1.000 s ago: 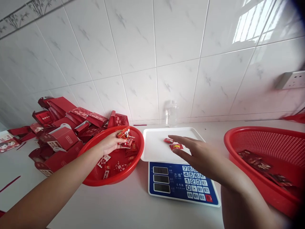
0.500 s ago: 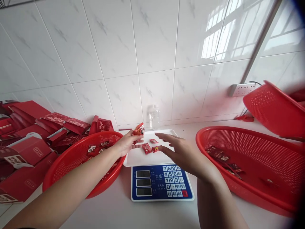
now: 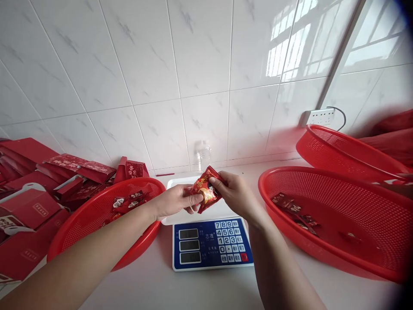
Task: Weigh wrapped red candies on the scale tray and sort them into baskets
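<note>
Above the white tray (image 3: 172,219) of a blue-fronted weighing scale (image 3: 211,243), a shiny red snack packet (image 3: 209,193) is held between both hands. My left hand (image 3: 179,200) pinches its lower left side, thumb on the front. My right hand (image 3: 230,189) grips its upper right edge, also with the thumb on the front. The hands and packet hide much of the tray, and the small packets on it cannot be seen.
Red perforated baskets holding small packets stand on the left (image 3: 129,254) and right (image 3: 322,254). Another red basket (image 3: 335,150) tilts behind the right one. Red gift boxes (image 3: 38,206) pile up at far left. A clear jar (image 3: 203,156) stands by the tiled wall.
My right hand has closed on the packet, which has moved right with my left hand and now shows its front. The rear right basket has dropped lower. The view has shifted slightly.
</note>
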`<state>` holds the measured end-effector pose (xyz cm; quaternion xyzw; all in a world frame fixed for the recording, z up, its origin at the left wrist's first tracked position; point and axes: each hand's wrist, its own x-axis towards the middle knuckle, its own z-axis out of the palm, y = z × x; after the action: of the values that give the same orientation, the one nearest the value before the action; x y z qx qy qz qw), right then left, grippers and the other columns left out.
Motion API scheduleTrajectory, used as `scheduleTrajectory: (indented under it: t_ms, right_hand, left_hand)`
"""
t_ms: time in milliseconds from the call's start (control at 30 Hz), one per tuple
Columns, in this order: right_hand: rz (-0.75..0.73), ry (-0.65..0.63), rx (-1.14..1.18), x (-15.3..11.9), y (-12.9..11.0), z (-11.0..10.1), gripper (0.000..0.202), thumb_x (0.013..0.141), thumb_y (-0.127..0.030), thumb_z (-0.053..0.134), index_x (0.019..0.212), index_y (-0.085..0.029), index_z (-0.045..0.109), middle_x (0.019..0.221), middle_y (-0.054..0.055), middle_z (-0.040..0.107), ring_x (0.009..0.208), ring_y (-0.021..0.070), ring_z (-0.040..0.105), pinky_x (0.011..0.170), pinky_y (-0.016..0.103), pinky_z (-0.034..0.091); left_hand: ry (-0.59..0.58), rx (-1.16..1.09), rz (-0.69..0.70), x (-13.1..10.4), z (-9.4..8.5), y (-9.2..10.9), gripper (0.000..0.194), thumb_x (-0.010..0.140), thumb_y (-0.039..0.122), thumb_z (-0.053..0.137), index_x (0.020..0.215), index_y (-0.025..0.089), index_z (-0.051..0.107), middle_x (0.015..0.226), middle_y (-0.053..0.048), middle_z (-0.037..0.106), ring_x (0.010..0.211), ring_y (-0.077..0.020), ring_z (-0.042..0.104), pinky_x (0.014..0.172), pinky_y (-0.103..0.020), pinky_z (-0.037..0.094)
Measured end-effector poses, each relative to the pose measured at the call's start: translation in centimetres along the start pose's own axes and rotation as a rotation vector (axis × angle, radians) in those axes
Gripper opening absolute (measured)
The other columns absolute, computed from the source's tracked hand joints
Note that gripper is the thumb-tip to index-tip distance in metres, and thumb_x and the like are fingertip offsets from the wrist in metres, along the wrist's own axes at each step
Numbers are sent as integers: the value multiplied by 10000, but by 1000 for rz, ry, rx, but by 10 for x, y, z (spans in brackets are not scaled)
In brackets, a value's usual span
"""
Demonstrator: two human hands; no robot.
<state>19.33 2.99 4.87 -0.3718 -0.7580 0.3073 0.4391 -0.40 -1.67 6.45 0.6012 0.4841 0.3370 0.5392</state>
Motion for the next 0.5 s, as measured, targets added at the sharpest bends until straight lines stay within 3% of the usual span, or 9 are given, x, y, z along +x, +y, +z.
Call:
scheduleTrajectory:
  t_ms: [267, 400, 500]
  right_hand:
    - [-5, -36, -36, 6, 11, 10, 377, 944, -486, 451, 699, -211, 527, 616, -21, 545, 565, 126, 460, 522, 251, 361]
    - [106, 114, -204, 13, 20, 3, 333, 933, -427, 459, 689, -217, 543, 611, 15, 580, 581, 161, 495, 535, 272, 333]
    - [200, 215, -331, 18, 31, -6, 299, 952, -385, 420, 851, -212, 641, 721, 75, 671, 686, 226, 596, 573, 295, 362]
  left_hand:
    - [134, 100, 38, 2, 0, -8, 343, 818, 444, 716, 1004, 158, 676, 947, -99, 731, 830, -216, 656, 780, -374, 512]
    - [247, 236, 23, 3, -11, -16, 374, 906, 414, 588, 1200, 185, 573, 995, -103, 709, 908, -237, 675, 804, -384, 526]
    - [323, 400, 32, 4, -21, -28, 355, 868, 393, 633, 1164, 202, 591, 1103, -109, 680, 1053, -282, 637, 907, -418, 504]
